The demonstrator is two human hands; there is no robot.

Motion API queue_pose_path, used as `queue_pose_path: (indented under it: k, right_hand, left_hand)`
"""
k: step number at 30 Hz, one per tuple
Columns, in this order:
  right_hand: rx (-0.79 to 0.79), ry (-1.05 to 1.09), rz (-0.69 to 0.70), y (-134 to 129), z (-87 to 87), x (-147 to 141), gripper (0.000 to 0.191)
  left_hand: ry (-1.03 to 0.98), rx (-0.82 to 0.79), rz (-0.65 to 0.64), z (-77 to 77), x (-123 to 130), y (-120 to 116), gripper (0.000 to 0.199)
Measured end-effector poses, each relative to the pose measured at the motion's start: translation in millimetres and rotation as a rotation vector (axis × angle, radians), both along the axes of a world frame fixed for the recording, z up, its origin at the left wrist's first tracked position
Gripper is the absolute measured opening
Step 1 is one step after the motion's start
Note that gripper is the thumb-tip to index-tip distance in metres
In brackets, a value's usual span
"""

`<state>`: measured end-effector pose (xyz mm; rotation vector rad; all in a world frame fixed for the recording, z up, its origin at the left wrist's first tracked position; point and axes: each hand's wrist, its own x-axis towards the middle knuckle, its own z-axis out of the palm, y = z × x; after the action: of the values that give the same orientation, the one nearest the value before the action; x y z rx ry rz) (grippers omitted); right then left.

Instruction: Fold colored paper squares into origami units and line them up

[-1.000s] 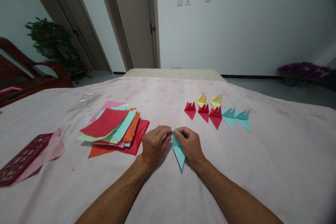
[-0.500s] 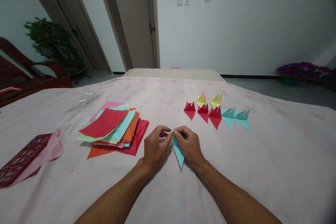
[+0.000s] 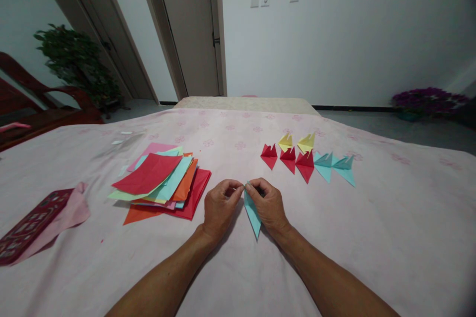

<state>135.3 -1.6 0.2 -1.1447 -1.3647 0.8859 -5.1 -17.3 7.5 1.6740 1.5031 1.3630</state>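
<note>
From where I stand, the biggest thing is the pale pink tablecloth [image 3: 390, 237], soft, rumpled and printed with small flowers. The paper stack [image 3: 158, 176] on it will be my landmark: loose, flat sheets in red, orange, green, blue and pink, smooth-faced and crisp at the corners, fanned unevenly. To its right, and a little farther from the person, runs a line of seven origami birds [image 3: 305, 166], two yellow, three red, two light blue, each a sharp kite-like wedge with hooked peaks.

Just right of the stack is the left hand [image 3: 223, 204], its thumb and forefinger brought together at the tips with a rounded gap behind them. Beyond it, farther right of the stack, the right hand [image 3: 269, 206] pinches thumb against curled forefinger.

Between them, right of the stack, is the light-blue folded paper [image 3: 253, 213], a slim, layered diamond with its long point toward the person. Both hands appear to grip its top end; the fingertips hide the fold itself. For such a tiny crease, I'd keep the right pinch firm just below it, line up the layers, and press with the left thumbnail, gently enough not to tear the tip.
</note>
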Motion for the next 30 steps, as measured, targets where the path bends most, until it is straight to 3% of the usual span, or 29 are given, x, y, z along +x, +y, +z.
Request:
queue_pose_path:
  k: [11,20,30]
  right_hand:
    - [0.119,-0.115,0.011,-1.2,0.5,-0.6,0.014]
    - [-0.004,0.026,0.057,-4.5,2.5,0.3,0.017]
    - [-0.036,0.093,0.074,-6.8,6.8,4.2,0.016]
  left_hand:
    - [0.015,-0.008,-0.074,3.5,-1.3,-3.1,0.017]
    - [-0.208,-0.097,-0.101,4.1,5.5,-4.4,0.016]
    - [0.116,-0.140,-0.149,-3.2,4.0,-4.3,0.026]
